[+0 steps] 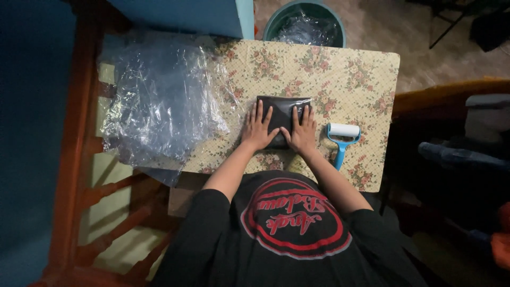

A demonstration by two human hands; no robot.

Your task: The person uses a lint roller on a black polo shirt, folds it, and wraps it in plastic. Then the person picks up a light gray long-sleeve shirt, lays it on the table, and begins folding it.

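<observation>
Dark folded packet [282,109] lies under both hands' flat fingers [259,114].

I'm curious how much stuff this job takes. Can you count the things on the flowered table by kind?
Dark flat folded package, under the left hand and the right hand: 1
Heap of clear plastic sheets, sheets too tangled to count: 1
Blue-handled roller: 1
Total on the table: 3
</observation>
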